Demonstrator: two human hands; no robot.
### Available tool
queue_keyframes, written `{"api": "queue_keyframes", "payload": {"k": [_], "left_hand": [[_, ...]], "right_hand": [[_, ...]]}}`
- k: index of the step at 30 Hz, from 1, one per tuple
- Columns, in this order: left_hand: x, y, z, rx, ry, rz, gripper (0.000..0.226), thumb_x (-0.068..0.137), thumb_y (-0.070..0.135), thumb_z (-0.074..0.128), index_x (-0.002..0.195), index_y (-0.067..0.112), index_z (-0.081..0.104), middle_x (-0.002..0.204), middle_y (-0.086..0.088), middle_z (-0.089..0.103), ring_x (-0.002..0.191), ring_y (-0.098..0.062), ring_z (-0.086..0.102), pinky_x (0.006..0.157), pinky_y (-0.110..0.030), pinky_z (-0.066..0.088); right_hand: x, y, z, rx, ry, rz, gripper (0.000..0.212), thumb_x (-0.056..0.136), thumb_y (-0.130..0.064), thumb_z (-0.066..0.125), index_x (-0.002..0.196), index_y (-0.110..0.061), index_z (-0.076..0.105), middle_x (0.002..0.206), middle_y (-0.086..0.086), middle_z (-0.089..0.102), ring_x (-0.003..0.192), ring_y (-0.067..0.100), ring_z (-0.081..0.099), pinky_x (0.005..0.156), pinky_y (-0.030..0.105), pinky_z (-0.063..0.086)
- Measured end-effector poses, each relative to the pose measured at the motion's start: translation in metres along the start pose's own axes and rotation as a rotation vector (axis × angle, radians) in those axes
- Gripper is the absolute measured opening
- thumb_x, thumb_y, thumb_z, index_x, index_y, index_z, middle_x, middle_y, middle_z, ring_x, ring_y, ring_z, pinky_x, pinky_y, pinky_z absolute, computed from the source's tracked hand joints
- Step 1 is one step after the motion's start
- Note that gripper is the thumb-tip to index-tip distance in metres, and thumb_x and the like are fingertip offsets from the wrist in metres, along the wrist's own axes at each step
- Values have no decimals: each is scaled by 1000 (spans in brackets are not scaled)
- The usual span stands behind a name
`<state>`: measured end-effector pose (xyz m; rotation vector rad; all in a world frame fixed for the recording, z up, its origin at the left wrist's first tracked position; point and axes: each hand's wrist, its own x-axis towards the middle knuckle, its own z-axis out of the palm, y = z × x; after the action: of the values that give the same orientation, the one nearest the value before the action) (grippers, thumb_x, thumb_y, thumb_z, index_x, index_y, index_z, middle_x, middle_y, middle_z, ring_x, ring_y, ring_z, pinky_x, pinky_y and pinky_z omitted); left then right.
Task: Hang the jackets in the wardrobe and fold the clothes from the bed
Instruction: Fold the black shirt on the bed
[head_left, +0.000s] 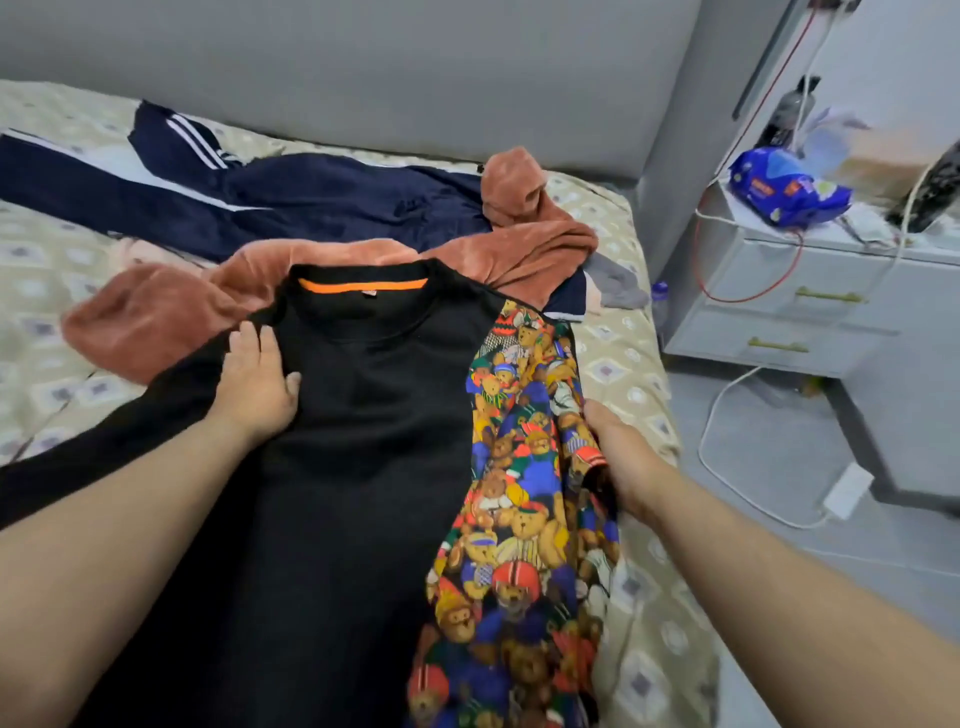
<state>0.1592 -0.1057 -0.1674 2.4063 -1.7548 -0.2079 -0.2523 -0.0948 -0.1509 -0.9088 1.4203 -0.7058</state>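
Axis: black shirt (374, 415), collar toward frame top.
Left hand (260, 384): my grip spread flat.
Right hand (618, 457): pinching sleeve (524, 467) at bed (623, 374) edge.

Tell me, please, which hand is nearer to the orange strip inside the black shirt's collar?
Left. The left hand presses the shirt just below-left of the orange strip; the right hand grips the teddy-bear sleeve, farther off, lower right.
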Motion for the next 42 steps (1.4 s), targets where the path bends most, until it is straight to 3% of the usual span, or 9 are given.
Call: {"api": "queue_keyframes", "payload": {"k": [8,14,17,21,23,29,35,39,42], "left_hand": [[-226,-27,-9,4,-187,87,66,103,41,40,158,12,18,166,-7,10,153,-23,6,123,-38,7],[-319,-68,-37,105,-179,-38,66,100,43,47,155,12,27,162,-10,24,151,-28,18,121,-42,13],[-349,-97,-49,122,-28,-147,55,93,35,61,136,1,52,135,-23,53,125,-43,47,104,-55,37],[-383,-119,-65,13,90,-274,30,86,36,61,91,6,58,90,-14,60,86,-41,58,69,-46,48],[-393,-120,-65,-1,96,-262,39,86,41,63,100,4,61,100,-16,63,96,-41,59,76,-47,49],[-421,-125,-58,32,49,-251,67,90,54,57,141,11,49,147,-13,46,139,-31,39,112,-50,32],[-453,-145,-66,-671,155,-637,55,83,42,68,123,11,48,120,-11,63,103,-33,62,88,-47,52],[-473,-142,-75,-1688,-105,-751,35,83,33,67,114,15,68,107,-11,75,99,-31,69,87,-45,52],[-483,-145,-75,-1971,-147,-668,45,76,25,66,120,15,66,111,-11,74,98,-29,71,89,-46,48]], "right_hand": [[-116,63,20,-52,-49,-32,18,100,-27,51,114,-38,53,113,-3,72,103,20,70,96,43,54],[-190,98,31,50,-50,80,27,95,-20,64,118,-6,61,103,14,75,85,27,74,74,42,61],[-221,111,34,14,-64,146,26,92,-17,64,108,3,68,83,14,74,69,28,71,58,38,58],[-254,117,39,-94,-117,182,25,93,-18,61,111,-1,66,89,14,74,78,32,72,74,43,60],[-268,119,36,-160,-117,142,21,92,-13,63,109,-2,65,83,14,75,69,28,72,64,34,59],[-290,125,24,-290,-84,30,12,90,-10,67,102,-11,65,93,16,76,85,33,73,88,48,58],[-307,128,23,-301,-127,49,31,89,-8,67,116,-20,58,105,11,72,95,31,71,88,43,57],[-319,126,19,-254,-189,219,32,86,-16,72,115,-4,65,96,15,76,92,33,72,91,45,56],[-331,124,11,-228,-396,312,80,51,-29,97,120,-4,66,113,17,73,108,35,68,95,45,52]]}}
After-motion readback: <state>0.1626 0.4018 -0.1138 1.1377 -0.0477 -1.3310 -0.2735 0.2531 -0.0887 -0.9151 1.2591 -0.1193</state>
